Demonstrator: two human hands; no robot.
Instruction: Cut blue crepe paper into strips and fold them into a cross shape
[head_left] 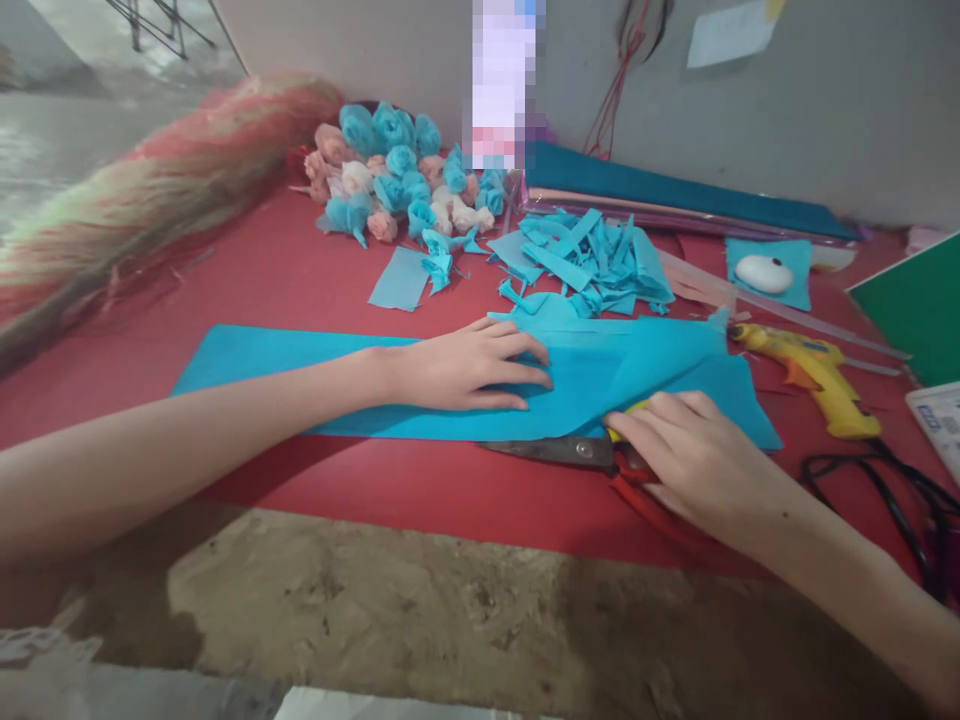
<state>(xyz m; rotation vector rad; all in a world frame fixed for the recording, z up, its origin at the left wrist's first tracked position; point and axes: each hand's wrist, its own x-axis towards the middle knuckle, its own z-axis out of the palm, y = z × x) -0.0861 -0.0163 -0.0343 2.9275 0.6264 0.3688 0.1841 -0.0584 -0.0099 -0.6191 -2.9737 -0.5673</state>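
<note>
A long folded sheet of blue paper (345, 385) lies across the red table. My left hand (487, 368) rests flat on its middle with the fingers spread. At the sheet's right part, my right hand (686, 445) has its fingers wrapped round the red and yellow handles of the scissors (585, 450). The dark blades point left along the paper's near edge, partly hidden under it. The paper's right end is loosely folded over and creased beside my right hand.
Paper roses (394, 190) and blue scraps (592, 255) lie behind the sheet. A yellow glue gun (825, 375) with a black cable is at right. Rolled paper (675, 190) lies along the wall, a straw broom (165, 190) at left. The red table's (420, 505) near edge borders the floor.
</note>
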